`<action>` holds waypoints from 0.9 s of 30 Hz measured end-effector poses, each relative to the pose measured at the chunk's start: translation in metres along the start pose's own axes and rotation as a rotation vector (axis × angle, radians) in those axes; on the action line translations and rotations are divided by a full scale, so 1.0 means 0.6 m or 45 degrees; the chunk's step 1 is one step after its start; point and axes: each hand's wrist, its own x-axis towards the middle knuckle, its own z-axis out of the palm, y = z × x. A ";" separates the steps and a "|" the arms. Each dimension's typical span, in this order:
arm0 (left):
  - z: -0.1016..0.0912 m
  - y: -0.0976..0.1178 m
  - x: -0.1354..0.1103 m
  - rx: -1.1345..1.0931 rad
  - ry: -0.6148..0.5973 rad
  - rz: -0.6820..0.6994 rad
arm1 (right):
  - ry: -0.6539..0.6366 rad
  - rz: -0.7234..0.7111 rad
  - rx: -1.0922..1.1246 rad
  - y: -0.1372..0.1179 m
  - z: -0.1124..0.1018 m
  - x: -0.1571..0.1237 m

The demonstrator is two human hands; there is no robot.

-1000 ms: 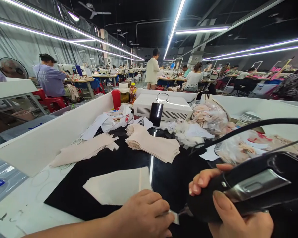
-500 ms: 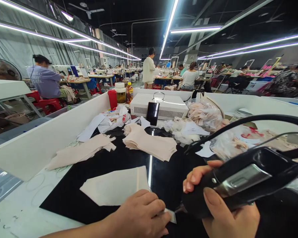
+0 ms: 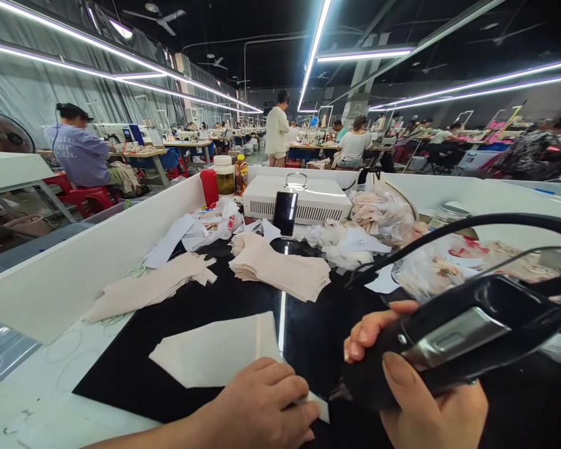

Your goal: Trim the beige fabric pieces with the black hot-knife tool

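A pale cloth piece [image 3: 215,352] lies flat on the black board [image 3: 121,374], with a narrow beige strip near its right end. My left hand [image 3: 268,402] rests on that right end, fingers bent and pressed together over it. A small white corner of material sticks out past the fingertips. In my right hand [image 3: 421,399] is a black corded handheld tool [image 3: 467,337] with a silver plate on its side. My fingers and thumb wrap round its body. The tool's tip points left, close to the white corner; whether they touch I cannot tell.
Stacks of beige cut cloth [image 3: 280,268] lie farther back. Behind them a phone [image 3: 285,213] leans on a white vented box [image 3: 303,202]. Plastic bags of cloth pieces [image 3: 383,215] sit at right, near the tool's thick cable [image 3: 449,234]. Low white walls [image 3: 98,274] edge the table.
The camera view has shifted very slightly. Both hands, the tool and the cloth piece keep nearly the same positions.
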 end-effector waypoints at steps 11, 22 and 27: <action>-0.003 0.002 0.000 -0.015 -0.004 -0.011 | 0.007 0.031 0.044 -0.011 0.003 -0.005; -0.002 0.002 -0.003 -0.005 -0.026 -0.018 | -0.018 -0.008 0.024 -0.007 0.004 -0.013; -0.007 0.003 -0.001 -0.025 -0.010 -0.016 | 0.027 0.038 0.026 -0.013 0.009 -0.008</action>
